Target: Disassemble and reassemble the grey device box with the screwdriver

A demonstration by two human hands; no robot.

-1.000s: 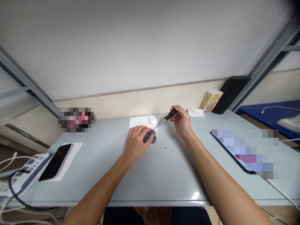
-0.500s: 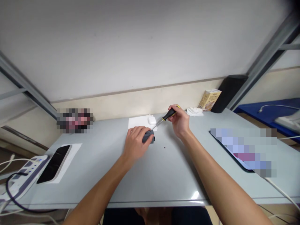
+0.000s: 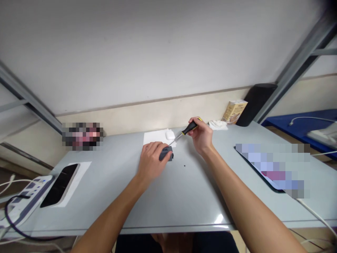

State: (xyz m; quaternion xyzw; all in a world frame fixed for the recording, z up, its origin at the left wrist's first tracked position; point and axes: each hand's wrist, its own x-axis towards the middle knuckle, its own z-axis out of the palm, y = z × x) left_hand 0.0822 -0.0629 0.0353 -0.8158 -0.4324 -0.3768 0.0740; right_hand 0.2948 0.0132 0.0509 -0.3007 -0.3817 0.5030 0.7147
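Observation:
A small dark grey box with slots [image 3: 166, 154] rests on the grey table, and my left hand [image 3: 152, 160] is closed around its left side. My right hand [image 3: 201, 135] grips the black and yellow handle of a screwdriver [image 3: 189, 128]. The thin shaft slants down to the left, and its tip is at the far edge of the box, beside my left fingers; the exact contact is too small to tell. A tiny dark piece [image 3: 184, 165] lies on the table to the right of the box.
Behind the box are white paper [image 3: 152, 137] and a white case [image 3: 170, 135]. A phone [image 3: 60, 185] and power strip [image 3: 28, 196] are left. A tablet [image 3: 268, 168], tissue [image 3: 218, 124], carton [image 3: 234, 111] and black cylinder [image 3: 256, 104] are right.
The whole view has shifted very slightly. Both hands, the screwdriver and the grey box keep nearly the same places relative to each other.

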